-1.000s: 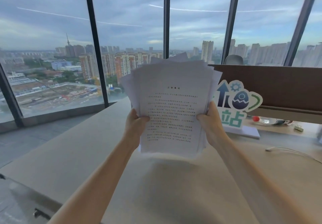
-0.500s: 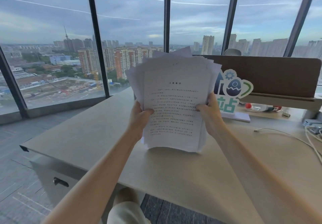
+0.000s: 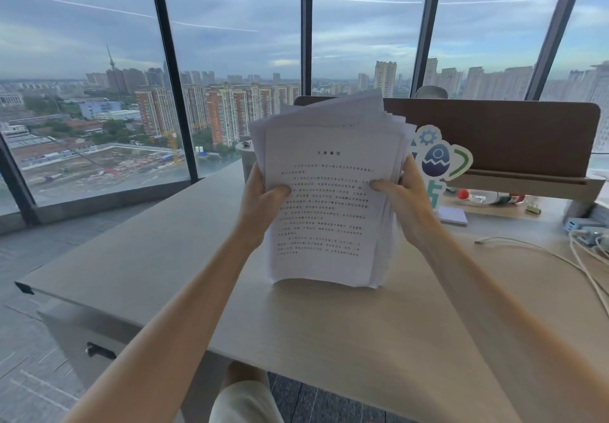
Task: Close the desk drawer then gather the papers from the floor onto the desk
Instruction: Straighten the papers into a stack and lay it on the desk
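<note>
Two thumbs press flat against the printed front sheet of a thick stack of papers (image 3: 329,205), one from each side, while the remaining fingers curl out of sight behind it, so both hands are closed firmly on the stack. The left hand (image 3: 260,200) clamps the left edge and the right hand (image 3: 403,202) clamps the right edge at about the same height. The stack stands upright, its bottom edge resting on or just above the pale wooden desk (image 3: 158,258); the sheets fan unevenly at the top, so the grip on both sides likely serves to tap and square them before laying them down. Bare forearms reach in from the bottom of the view. Beyond the papers stands a cartoon egg sign (image 3: 438,162) in front of a brown desk divider (image 3: 510,136), with a sticky-note pad (image 3: 453,215) and white cables (image 3: 580,258) to the right. At lower left, the drawer front (image 3: 99,340) with its dark handle appears flush, seemingly shut. Tall windows show a city skyline
</note>
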A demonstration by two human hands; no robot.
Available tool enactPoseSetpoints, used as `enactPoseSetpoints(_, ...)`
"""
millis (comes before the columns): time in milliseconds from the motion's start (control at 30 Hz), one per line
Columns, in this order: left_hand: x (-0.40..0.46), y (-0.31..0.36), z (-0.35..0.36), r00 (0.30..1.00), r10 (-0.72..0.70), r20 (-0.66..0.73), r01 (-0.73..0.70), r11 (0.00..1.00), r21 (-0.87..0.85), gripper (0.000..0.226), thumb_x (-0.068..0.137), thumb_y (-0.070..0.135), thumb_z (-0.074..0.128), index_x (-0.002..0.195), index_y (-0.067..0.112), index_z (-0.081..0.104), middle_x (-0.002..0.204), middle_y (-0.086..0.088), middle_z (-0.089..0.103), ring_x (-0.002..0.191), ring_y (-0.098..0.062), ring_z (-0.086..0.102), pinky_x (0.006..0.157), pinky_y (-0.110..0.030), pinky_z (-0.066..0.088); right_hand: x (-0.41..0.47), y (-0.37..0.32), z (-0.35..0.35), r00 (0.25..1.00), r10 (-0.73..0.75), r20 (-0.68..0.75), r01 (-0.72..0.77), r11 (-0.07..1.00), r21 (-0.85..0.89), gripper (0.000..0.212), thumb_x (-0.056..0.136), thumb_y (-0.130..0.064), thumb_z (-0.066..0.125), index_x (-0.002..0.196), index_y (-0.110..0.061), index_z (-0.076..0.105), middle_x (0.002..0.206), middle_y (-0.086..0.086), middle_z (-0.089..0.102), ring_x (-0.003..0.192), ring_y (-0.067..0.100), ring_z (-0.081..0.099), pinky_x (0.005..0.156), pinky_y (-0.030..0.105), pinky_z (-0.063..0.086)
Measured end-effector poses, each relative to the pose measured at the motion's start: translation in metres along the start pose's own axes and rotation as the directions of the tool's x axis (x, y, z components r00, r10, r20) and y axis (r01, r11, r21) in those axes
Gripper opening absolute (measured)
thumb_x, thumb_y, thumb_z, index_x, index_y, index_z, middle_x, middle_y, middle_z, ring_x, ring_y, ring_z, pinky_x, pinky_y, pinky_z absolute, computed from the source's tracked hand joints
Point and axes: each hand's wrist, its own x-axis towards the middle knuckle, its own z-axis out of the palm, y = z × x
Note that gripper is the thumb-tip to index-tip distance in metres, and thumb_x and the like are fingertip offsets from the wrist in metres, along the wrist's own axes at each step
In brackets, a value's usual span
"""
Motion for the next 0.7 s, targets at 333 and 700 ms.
enactPoseSetpoints(333,-0.001,0.009,-0.003,0.996,0.056,0.071,-0.055,0.998,-0.002,0.052,0.077,0.003,0.055,0.125,0.021,0.047,0.115,-0.010,0.067,0.100,-0.023,0.069,0.080,-0.041,0.059,-0.002,0.000,0.006,0.995,-0.096,0.017,0.096,0.994,-0.050,0.063,0.080,-0.023,0.071,0.129,-0.040,0.036,0.120,-0.009,0.060,0.111,0.014,0.060,0.091,0.043,0.054)
enactPoseSetpoints(700,-0.022,-0.062,-0.004,0.985,-0.167,0.036,0.166,0.985,0.037,0.042,0.085,-0.011,0.051,0.119,0.010,0.061,0.104,-0.003,0.068,0.090,-0.017,0.064,0.064,-0.018,0.053,-0.025,0.065,0.014,0.994,0.107,-0.015,-0.107,0.994,0.005,0.040,0.085,-0.003,0.063,0.120,-0.017,0.052,0.114,-0.005,0.067,0.104,0.013,0.066,0.081,0.035,0.056)
